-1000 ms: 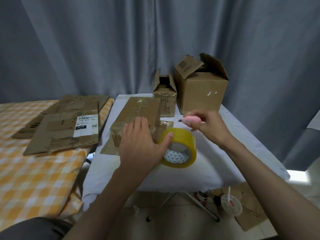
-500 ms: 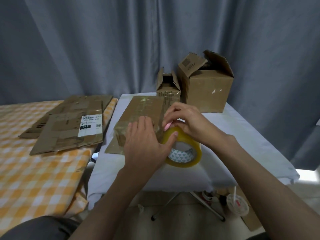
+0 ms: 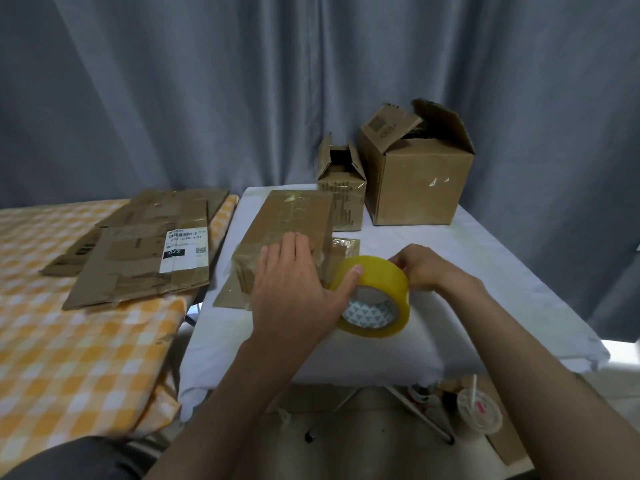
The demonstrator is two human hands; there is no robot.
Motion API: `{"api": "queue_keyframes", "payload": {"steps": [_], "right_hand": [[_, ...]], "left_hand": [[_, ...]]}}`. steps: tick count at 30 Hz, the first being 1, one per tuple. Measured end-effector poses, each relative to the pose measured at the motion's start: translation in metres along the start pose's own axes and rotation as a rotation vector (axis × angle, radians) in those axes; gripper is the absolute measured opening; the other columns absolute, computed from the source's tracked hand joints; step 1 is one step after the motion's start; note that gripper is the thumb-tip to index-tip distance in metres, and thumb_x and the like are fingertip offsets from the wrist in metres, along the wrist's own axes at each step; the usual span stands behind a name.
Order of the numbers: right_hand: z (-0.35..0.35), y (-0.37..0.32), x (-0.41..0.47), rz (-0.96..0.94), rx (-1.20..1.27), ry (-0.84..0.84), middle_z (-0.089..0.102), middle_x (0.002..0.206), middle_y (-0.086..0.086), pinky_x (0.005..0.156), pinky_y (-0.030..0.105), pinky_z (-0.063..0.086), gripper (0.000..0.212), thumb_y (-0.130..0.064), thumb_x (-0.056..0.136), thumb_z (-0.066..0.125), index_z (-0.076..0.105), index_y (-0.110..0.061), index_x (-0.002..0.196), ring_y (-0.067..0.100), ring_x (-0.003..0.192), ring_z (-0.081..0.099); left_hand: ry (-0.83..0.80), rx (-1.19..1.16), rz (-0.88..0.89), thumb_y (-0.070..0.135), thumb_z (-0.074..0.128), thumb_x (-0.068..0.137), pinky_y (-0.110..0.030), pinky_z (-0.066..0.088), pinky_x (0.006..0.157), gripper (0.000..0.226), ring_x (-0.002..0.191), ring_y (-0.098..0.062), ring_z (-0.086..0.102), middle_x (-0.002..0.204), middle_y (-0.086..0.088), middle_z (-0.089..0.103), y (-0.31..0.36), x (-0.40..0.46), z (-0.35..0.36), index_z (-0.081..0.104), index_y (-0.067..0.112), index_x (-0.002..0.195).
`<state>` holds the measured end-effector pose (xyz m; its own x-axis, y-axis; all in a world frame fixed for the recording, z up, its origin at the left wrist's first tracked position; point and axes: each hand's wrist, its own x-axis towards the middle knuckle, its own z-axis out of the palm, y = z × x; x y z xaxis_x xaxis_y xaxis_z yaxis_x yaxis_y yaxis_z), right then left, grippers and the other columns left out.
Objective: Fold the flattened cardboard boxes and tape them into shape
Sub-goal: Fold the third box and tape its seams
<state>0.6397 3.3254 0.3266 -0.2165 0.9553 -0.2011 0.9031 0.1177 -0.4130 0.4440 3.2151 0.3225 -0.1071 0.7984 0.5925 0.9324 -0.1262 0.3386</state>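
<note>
A long taped cardboard box (image 3: pixel 294 216) lies on the white-covered table (image 3: pixel 491 271). My left hand (image 3: pixel 294 289) presses flat on the box's near end, fingers straight, with the thumb tip touching a yellow tape roll (image 3: pixel 377 299). The roll stands on edge just right of the box, and a clear strip of tape runs from it to the box's side. My right hand (image 3: pixel 426 271) grips the roll's upper right rim with curled fingers. No cutter shows in that hand.
A small open box (image 3: pixel 343 188) and a larger open box (image 3: pixel 419 181) stand at the table's back. Flattened cardboard (image 3: pixel 138 258) is stacked on the orange checkered table (image 3: pixel 69 358) at left. A lidded cup (image 3: pixel 479 412) sits on the floor. Grey curtain behind.
My right hand, which held a pink cutter a second ago, came over the tape roll and now sits on its right rim. My left hand stayed pressed on the box.
</note>
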Motion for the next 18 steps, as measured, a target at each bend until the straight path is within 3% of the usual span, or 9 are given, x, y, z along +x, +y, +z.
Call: {"api": "queue_keyframes", "payload": {"steps": [2, 3, 5, 8, 10, 13, 18], "right_hand": [[-0.019, -0.005, -0.006, 0.007, 0.061, -0.041, 0.061, 0.135, 0.007, 0.086, 0.026, 0.044, 0.057, 0.006, 0.08, 0.074, 0.067, -0.02, 0.13, 0.023, 0.122, 0.056], [-0.027, -0.01, -0.011, -0.031, 0.167, 0.003, 0.061, 0.136, 0.005, 0.089, 0.026, 0.045, 0.05, 0.001, 0.082, 0.075, 0.069, -0.021, 0.127, 0.021, 0.122, 0.057], [-0.033, -0.025, -0.022, -0.114, 0.436, 0.056, 0.069, 0.122, -0.002, 0.081, 0.022, 0.052, 0.02, -0.024, 0.091, 0.072, 0.076, -0.025, 0.11, 0.012, 0.106, 0.064], [-0.028, -0.048, -0.031, -0.142, 0.476, -0.061, 0.066, 0.098, -0.02, 0.066, 0.016, 0.045, 0.036, -0.061, 0.087, 0.063, 0.08, -0.032, 0.1, 0.001, 0.088, 0.059], [-0.021, -0.056, -0.031, -0.12, 0.456, -0.093, 0.066, 0.096, -0.021, 0.063, 0.016, 0.042, 0.033, -0.06, 0.081, 0.071, 0.08, -0.033, 0.099, 0.0, 0.085, 0.058], [-0.015, -0.058, -0.029, -0.105, 0.503, -0.095, 0.071, 0.099, -0.011, 0.067, 0.02, 0.05, 0.012, -0.041, 0.082, 0.078, 0.081, -0.031, 0.088, 0.007, 0.091, 0.063], [-0.012, -0.059, -0.029, -0.105, 0.603, -0.074, 0.07, 0.083, -0.014, 0.051, 0.014, 0.048, 0.006, -0.033, 0.08, 0.081, 0.078, -0.028, 0.079, 0.004, 0.076, 0.065]], "left_hand": [[0.0, 0.006, -0.001, 0.077, 0.042, 0.082, -0.047, 0.045, 0.095, 0.068, 0.097, -0.022, 0.052, 0.097, 0.005, 0.045, 0.0, 0.001, 0.0, 0.053, 0.015, 0.106], [0.003, 0.01, 0.0, 0.077, 0.042, 0.082, -0.046, 0.045, 0.095, 0.067, 0.096, -0.022, 0.052, 0.097, 0.005, 0.044, 0.001, 0.001, 0.0, 0.053, 0.015, 0.105], [0.007, 0.015, 0.0, 0.077, 0.042, 0.082, -0.042, 0.044, 0.092, 0.066, 0.095, -0.021, 0.052, 0.097, 0.005, 0.046, 0.001, 0.002, 0.0, 0.053, 0.016, 0.104], [0.009, 0.038, 0.002, 0.078, 0.041, 0.081, -0.033, 0.039, 0.087, 0.067, 0.095, -0.019, 0.051, 0.099, 0.003, 0.05, 0.001, 0.002, -0.001, 0.053, 0.017, 0.106], [-0.009, 0.075, 0.0, 0.081, 0.038, 0.079, -0.03, 0.032, 0.082, 0.069, 0.096, -0.018, 0.049, 0.1, 0.004, 0.049, 0.001, 0.004, -0.002, 0.053, 0.018, 0.105], [-0.073, 0.11, -0.017, 0.085, 0.033, 0.076, -0.033, 0.026, 0.081, 0.068, 0.096, -0.015, 0.043, 0.1, 0.007, 0.046, -0.005, 0.016, -0.007, 0.05, 0.024, 0.098], [-0.111, 0.06, -0.074, 0.064, 0.05, 0.087, -0.037, 0.027, 0.083, 0.036, 0.103, -0.021, 0.043, 0.099, 0.007, 0.044, -0.013, 0.038, -0.01, 0.047, 0.028, 0.086]]}}
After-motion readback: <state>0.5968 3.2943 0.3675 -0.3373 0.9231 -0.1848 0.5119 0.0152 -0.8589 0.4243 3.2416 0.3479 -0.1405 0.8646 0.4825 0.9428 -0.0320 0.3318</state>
